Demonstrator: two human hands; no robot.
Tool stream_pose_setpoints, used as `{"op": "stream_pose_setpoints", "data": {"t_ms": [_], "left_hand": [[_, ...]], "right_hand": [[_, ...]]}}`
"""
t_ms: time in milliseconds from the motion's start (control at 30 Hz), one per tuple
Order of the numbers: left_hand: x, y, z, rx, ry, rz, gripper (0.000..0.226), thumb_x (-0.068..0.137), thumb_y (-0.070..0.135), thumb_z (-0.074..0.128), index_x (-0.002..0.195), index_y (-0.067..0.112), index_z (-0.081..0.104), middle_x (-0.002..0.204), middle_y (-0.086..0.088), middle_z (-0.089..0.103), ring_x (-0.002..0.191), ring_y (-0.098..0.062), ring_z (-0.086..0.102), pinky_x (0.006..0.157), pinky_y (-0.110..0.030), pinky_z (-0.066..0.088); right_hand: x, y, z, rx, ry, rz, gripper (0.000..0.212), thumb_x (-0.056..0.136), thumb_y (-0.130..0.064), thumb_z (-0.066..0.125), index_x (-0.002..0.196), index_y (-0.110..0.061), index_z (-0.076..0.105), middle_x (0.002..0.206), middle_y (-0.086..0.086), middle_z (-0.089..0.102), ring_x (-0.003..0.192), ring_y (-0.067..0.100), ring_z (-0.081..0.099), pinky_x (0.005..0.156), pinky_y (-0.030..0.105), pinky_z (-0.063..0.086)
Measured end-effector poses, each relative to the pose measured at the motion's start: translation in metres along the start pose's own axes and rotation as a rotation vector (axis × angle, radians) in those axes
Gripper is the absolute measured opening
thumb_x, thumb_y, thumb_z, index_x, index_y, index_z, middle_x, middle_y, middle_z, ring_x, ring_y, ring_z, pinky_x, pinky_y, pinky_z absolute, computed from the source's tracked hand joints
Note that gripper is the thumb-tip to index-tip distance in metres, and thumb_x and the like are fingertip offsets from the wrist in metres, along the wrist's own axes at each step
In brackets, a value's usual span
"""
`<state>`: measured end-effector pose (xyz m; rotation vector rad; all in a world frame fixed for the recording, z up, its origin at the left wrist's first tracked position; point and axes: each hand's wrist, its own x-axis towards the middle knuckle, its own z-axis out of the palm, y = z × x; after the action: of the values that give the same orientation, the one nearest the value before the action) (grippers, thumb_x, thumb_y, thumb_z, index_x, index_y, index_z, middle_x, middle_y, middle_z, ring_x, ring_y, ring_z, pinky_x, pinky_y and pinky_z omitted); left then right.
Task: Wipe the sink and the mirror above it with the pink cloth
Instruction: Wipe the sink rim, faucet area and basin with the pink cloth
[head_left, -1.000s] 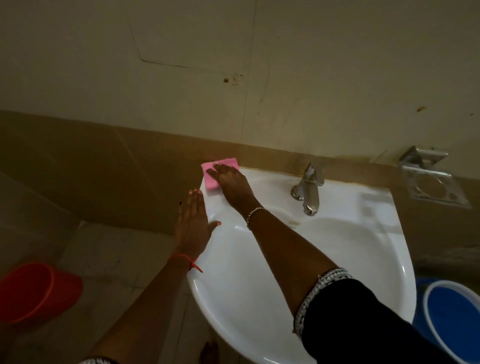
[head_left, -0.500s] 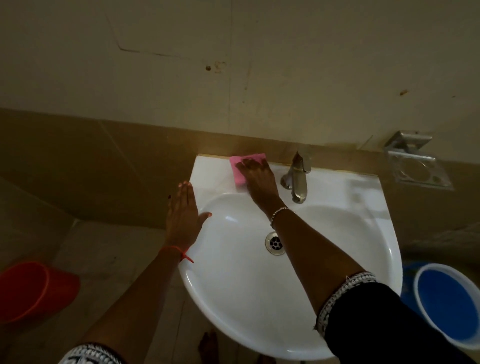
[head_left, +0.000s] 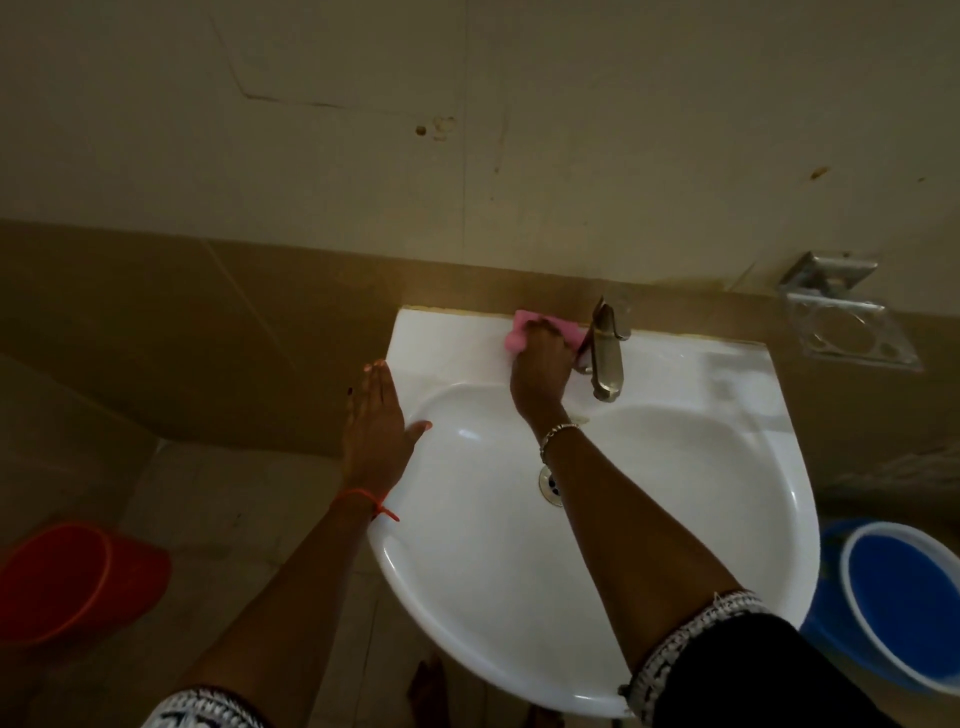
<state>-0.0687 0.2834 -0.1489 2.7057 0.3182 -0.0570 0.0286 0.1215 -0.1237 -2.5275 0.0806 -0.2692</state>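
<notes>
Nearest the camera, two bare forearms reach out from black sleeves with patterned white cuffs over a white ceramic wall-mounted sink (head_left: 467, 597). On the floor to the left stands a red plastic bucket (head_left: 72, 587); to the right, partly under the basin's edge, stands a blue plastic bucket with a white rim (head_left: 904, 608). A round metal drain (head_left: 549, 484) shows in the bowl beside the right forearm.

The left hand (head_left: 375, 426), a red thread at its wrist, lies flat and open on the sink's left rim, fingers stretched toward the wall, holding nothing. The right hand (head_left: 537, 369), a metal bracelet on its wrist, is curled over a pink cloth (head_left: 515, 339), pressing it onto the flat back ledge of the sink, just left of the steel tap (head_left: 607, 358) and close to the wall.

Beyond, a clear soap holder on a metal bracket (head_left: 847, 327) hangs on the brown tiled wall right of the sink.
</notes>
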Motion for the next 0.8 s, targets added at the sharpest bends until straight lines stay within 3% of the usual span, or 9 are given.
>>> {"op": "stream_pose_setpoints", "data": {"t_ms": [133,200,333,400,467,633,733,800], "left_hand": [[-0.001,-0.001,0.000,-0.093,0.070,-0.017,0.099,0.080,0.043,0.064,0.145,0.004,-0.001,0.157,-0.015,0.003,0.145,-0.027,0.001,0.118,-0.038,0.003],[-0.001,-0.001,0.000,-0.099,0.097,-0.039,0.103,0.077,0.045,0.066,0.145,0.004,0.000,0.157,-0.015,0.002,0.145,-0.028,0.001,0.117,-0.037,0.002],[-0.002,-0.003,0.000,-0.113,0.134,-0.094,0.110,0.073,0.049,0.069,0.145,0.003,-0.002,0.156,-0.016,0.002,0.145,-0.028,0.001,0.118,-0.039,0.004],[-0.002,-0.003,0.001,-0.128,0.145,-0.129,0.112,0.071,0.051,0.069,0.145,0.004,-0.002,0.157,-0.016,0.002,0.145,-0.028,0.002,0.118,-0.039,0.005],[-0.002,-0.003,0.001,-0.151,0.141,-0.135,0.113,0.071,0.051,0.069,0.145,0.004,-0.002,0.157,-0.016,0.002,0.145,-0.029,0.002,0.118,-0.039,0.004],[-0.003,-0.004,0.004,-0.094,0.185,-0.085,0.107,0.072,0.049,0.069,0.144,0.001,0.006,0.155,-0.021,0.009,0.144,-0.032,0.007,0.118,-0.041,0.007],[-0.004,-0.004,0.005,-0.102,0.196,-0.087,0.105,0.072,0.047,0.069,0.144,0.000,0.010,0.154,-0.022,0.012,0.144,-0.034,0.010,0.118,-0.042,0.008],[-0.004,-0.005,0.005,-0.115,0.191,-0.080,0.106,0.071,0.048,0.070,0.145,0.001,0.010,0.154,-0.021,0.011,0.144,-0.033,0.009,0.118,-0.040,0.005]], "right_hand": [[-0.009,-0.015,0.018,0.125,0.077,0.076,0.022,0.085,0.005,0.044,0.091,0.003,0.065,0.089,0.020,0.068,0.087,0.033,0.063,0.078,0.046,0.053],[-0.014,-0.027,0.026,0.246,0.051,0.056,0.026,0.083,0.005,0.043,0.095,0.003,0.066,0.097,0.022,0.066,0.095,0.033,0.060,0.086,0.047,0.050],[-0.025,-0.075,0.033,0.244,-0.200,-0.199,0.030,0.086,0.006,0.043,0.105,0.004,0.065,0.113,0.023,0.063,0.112,0.032,0.054,0.107,0.044,0.029],[-0.026,-0.085,0.035,0.155,-0.307,-0.269,0.033,0.088,0.005,0.041,0.114,0.002,0.061,0.125,0.021,0.058,0.123,0.030,0.046,0.111,0.038,0.016],[-0.025,-0.079,0.036,0.095,-0.398,-0.337,0.038,0.090,0.003,0.041,0.126,-0.003,0.054,0.139,0.019,0.046,0.134,0.028,0.035,0.115,0.040,0.011],[-0.036,-0.061,0.036,-0.027,-0.560,-0.612,0.049,0.087,0.002,0.046,0.134,-0.013,0.046,0.150,0.011,0.032,0.141,0.026,0.021,0.116,0.040,0.006],[-0.041,-0.050,0.038,-0.032,-0.565,-0.701,0.054,0.083,0.001,0.056,0.134,-0.013,0.046,0.149,0.012,0.034,0.141,0.029,0.022,0.116,0.042,0.009],[-0.041,-0.041,0.037,0.005,-0.534,-0.744,0.056,0.078,0.002,0.065,0.130,-0.010,0.051,0.143,0.016,0.041,0.136,0.035,0.031,0.114,0.049,0.018]]}}
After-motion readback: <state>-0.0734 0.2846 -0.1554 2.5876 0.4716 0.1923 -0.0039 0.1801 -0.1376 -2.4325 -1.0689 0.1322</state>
